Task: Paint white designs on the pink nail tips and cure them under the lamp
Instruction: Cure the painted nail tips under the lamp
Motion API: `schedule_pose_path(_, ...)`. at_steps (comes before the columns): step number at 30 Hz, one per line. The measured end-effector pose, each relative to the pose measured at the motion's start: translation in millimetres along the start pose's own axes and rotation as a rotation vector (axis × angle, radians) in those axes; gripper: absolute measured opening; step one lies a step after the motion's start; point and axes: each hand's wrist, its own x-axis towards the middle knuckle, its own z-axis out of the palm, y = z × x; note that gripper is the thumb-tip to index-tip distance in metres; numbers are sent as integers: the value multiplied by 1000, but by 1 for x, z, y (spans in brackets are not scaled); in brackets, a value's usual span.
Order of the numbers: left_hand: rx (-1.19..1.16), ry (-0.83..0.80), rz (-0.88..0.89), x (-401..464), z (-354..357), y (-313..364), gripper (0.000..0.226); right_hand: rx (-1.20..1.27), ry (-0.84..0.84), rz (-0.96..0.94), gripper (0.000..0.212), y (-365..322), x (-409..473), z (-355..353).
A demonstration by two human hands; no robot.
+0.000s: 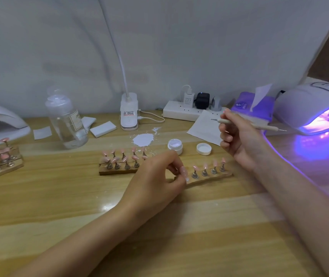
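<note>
Head view shows our left hand (159,176) pinching the end of the wooden strip (209,176) of pink nail tips (205,166) to steady it, while our right hand (239,140), raised beyond, grips the dotting pen (247,124) near the lit lamp (315,108).

Single head-worn wide-angle view, looking forward and down across light wooden tabletop (59,196) toward pale far wall (159,37); close range, forearms entering from near edge.
</note>
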Motion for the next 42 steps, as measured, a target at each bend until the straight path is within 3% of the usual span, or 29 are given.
schedule_pose_path(5, -267, -64, -113, -1, -4, -1, 25, -15, -57, -195, 28, -21, -25, 24)
schedule_pose_path(10, -308, -87, -79, -5, -4, -6, 16, -140, -159, -314, 47, -10, -61, 45)
schedule_pose_path(15, -239, -75, -37, -3, -2, -12, 13, -264, -52, -341, 30, 33, -73, 32)
schedule_pose_path(22, -258, -91, -21, -3, -2, -13, 26, -265, -141, -453, 32, 46, -72, 32)
schedule_pose_path(25, -225, -70, 3, -3, 0, -13, 16, -272, -62, -448, 40, 47, -71, 30)
schedule_pose_path(31, -163, -16, 28, -6, 1, -13, 17, -345, 2, -378, 45, 46, -71, 23)
schedule_pose_path(37, -174, 38, -10, -6, 2, -17, 18, -522, -134, -316, 43, 41, -68, 19)
schedule_pose_path(42, -196, 49, -55, -4, 2, -17, 26, -553, -134, -329, 43, 42, -61, 17)
